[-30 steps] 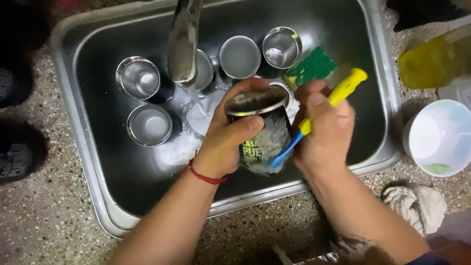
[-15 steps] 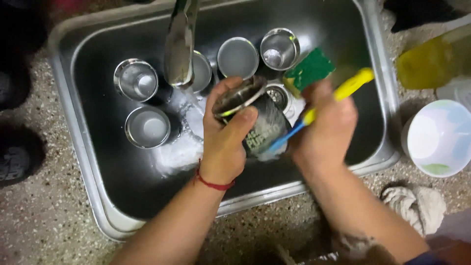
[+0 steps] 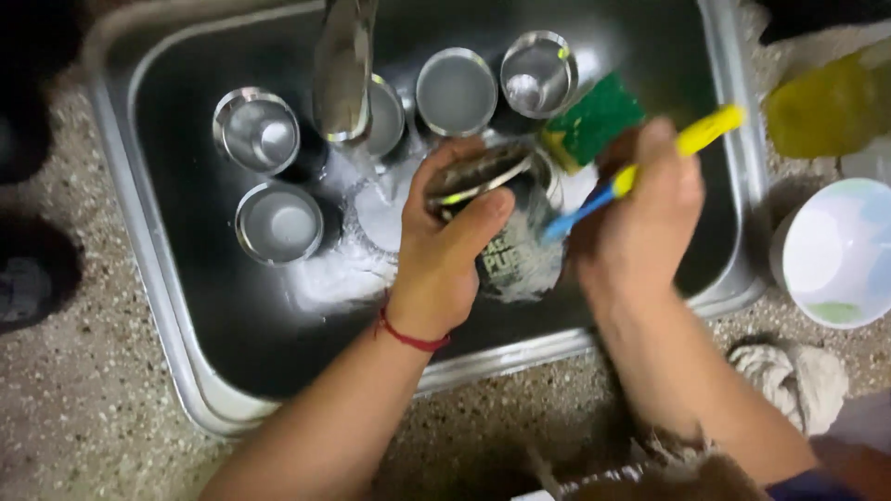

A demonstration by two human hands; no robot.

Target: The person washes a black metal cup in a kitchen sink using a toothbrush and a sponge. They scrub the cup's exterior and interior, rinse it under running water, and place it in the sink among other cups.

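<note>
Over the sink [image 3: 167, 306], my left hand [image 3: 445, 260] grips a tilted can [image 3: 506, 232], mouth up-left; my right hand [image 3: 640, 223] pinches a toothbrush [image 3: 640, 172], bristles toward it.

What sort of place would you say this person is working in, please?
Most likely a kitchen or dishwashing spot: a steel sink under a tap holds several metal cups, and a green sponge lies inside. The left hand grips a can; the right hand scrubs with a brush.

Dark printed tin can [image 3: 509, 243], soapy, tilted with open mouth up-left, wrapped by left fingers [image 3: 464, 218]. Yellow-and-blue toothbrush [image 3: 640, 167] pinched in right fingers [image 3: 650, 199], blue head against can's side.
</note>
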